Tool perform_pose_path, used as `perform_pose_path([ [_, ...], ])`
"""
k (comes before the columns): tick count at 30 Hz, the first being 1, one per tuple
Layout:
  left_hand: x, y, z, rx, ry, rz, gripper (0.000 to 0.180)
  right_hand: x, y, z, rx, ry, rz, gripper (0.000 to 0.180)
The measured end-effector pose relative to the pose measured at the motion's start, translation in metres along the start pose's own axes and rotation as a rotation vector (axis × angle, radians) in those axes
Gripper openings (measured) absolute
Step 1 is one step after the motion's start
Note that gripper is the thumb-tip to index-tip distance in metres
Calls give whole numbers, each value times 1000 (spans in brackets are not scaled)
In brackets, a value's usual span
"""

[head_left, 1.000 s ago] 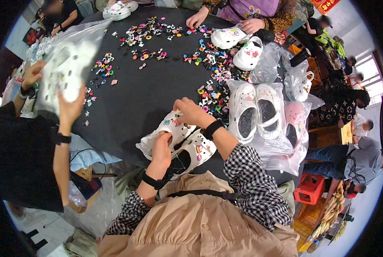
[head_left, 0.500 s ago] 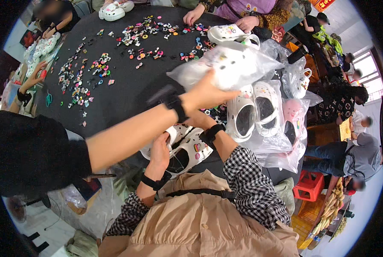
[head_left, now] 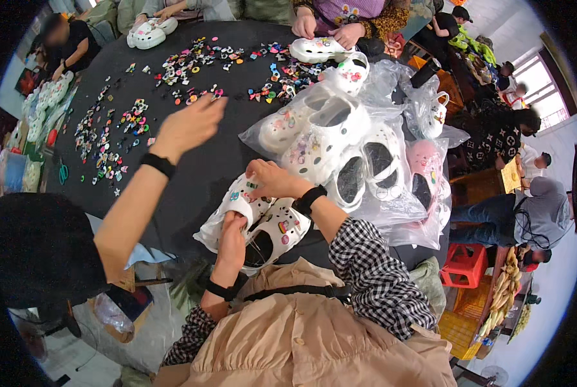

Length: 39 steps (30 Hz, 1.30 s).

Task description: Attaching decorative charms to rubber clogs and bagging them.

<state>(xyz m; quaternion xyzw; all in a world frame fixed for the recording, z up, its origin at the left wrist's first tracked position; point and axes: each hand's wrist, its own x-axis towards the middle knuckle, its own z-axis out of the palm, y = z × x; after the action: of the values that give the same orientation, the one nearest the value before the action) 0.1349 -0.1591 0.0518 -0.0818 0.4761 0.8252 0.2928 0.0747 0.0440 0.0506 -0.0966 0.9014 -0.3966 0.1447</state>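
A pair of white clogs with colourful shoe charms lies on the dark table in front of me. My left hand [head_left: 231, 244] grips the left clog [head_left: 236, 204] at its opening, the thumb on the rim and the other fingers partly hidden inside. Over the top of the same clog, my right hand [head_left: 277, 180] bends its fingers in a pinch against the holes and charms. What those fingertips hold, if anything, is hidden. The right clog [head_left: 282, 233] rests beside it, with charms on its upper, touched by neither hand.
Bagged white clogs [head_left: 314, 132] and a bagged pink clog [head_left: 424, 161] crowd the right side. Loose shoe charms [head_left: 137, 116] are scattered across the table [head_left: 192, 161]. A co-worker's hand [head_left: 188, 129] reaches in from the left. Across the table, another person's hands [head_left: 346, 35] handle a white clog.
The co-worker's arm has drawn back leftward, leaving bagged clogs by the others on the right. My right hand has come over the left clog's top, and the pair shows more fully.
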Motion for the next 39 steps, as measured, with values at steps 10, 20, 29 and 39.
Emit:
perform_pose_path([
  [10, -16, 31, -12, 173, -11, 14, 37, -17, -18, 8, -256, -6, -182, 67],
  [20, -21, 13, -19, 220, 42, 38, 32, 0, -28, -13, -255, -203, -325, 68],
  [29, -26, 5, -18, 277, 92, 29, 36, -8, -13, 7, -283, -88, -343, 77],
  [39, -32, 12, -16, 232, 41, -19, 48, -29, -33, 23, -307, 116, -248, 70],
])
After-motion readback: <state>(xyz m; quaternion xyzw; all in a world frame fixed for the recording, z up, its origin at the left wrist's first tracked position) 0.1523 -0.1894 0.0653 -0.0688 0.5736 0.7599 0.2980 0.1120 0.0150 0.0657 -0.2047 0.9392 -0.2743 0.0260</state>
